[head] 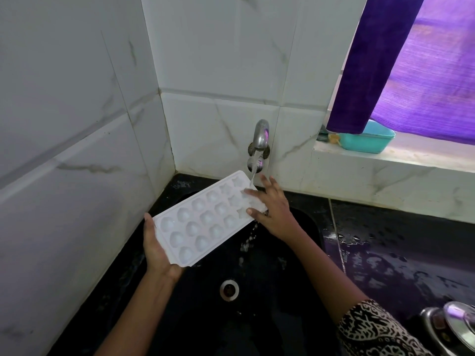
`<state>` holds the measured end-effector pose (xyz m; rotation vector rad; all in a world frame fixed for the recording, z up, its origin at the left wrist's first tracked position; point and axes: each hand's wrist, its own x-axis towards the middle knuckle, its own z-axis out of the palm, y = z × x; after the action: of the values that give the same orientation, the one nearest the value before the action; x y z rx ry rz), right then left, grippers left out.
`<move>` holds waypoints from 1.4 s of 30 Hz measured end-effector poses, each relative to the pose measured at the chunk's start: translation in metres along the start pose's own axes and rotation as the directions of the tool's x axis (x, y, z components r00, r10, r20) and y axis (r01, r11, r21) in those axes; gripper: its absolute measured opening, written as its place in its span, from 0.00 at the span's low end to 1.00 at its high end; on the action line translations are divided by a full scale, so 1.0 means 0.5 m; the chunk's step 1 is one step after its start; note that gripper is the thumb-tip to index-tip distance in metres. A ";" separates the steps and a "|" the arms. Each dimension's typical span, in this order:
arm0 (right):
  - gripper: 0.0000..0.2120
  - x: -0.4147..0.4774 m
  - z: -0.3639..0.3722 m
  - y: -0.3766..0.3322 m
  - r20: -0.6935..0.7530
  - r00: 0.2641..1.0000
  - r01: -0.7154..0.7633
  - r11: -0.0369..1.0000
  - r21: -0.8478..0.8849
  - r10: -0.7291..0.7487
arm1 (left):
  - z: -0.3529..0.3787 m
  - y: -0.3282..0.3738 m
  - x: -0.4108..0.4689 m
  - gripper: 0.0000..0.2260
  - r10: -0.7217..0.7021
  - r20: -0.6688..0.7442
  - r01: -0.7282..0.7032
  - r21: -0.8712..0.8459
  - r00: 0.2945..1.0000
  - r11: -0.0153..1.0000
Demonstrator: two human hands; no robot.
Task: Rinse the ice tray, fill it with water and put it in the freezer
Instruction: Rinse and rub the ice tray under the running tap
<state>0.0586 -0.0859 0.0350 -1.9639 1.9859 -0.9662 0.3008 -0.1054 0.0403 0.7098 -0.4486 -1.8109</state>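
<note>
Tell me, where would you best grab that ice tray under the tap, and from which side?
By its near short end, from below and the left, as the left hand does: the flat rim takes a thumb and the palm props the underside. The tray is long and tilted, its far end under the stream from the tap, so that end is probably slippery.

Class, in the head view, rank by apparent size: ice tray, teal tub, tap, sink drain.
1. ice tray
2. teal tub, farther away and partly hidden by the curtain
3. tap and sink drain look alike; not ranked
</note>
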 end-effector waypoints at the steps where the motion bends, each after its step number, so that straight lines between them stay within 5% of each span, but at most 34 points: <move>1: 0.23 -0.010 0.000 0.000 -0.110 0.994 -0.008 0.998 0.058 0.015 | 0.001 -0.001 0.001 0.32 0.003 -0.006 -0.003 -0.008 1.000 1.000; 4: 0.18 -0.030 0.004 -0.002 -0.228 0.969 -0.077 0.995 0.064 0.090 | 0.006 -0.007 0.003 0.31 -0.001 -0.016 0.001 -0.036 1.000 0.999; 8: 0.16 -0.029 0.004 0.000 -0.083 0.989 -0.135 0.975 -0.175 0.122 | 0.006 -0.021 0.004 0.30 -0.020 -0.003 0.020 -0.028 1.000 0.999; 19: 0.17 0.008 -0.001 -0.039 0.039 0.975 -0.193 0.918 -0.347 0.219 | 0.016 -0.024 -0.003 0.29 0.048 -0.030 -0.049 -0.056 0.998 0.997; 42: 0.23 0.010 0.023 -0.030 0.144 0.973 -0.139 0.953 -0.270 0.183 | 0.008 -0.007 0.004 0.30 0.086 -0.041 -0.086 -0.011 0.995 0.996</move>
<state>0.0768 -0.0927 0.0360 -1.8937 2.2251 -0.5065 0.2951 -0.1063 0.0404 0.7067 -0.4334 -1.7142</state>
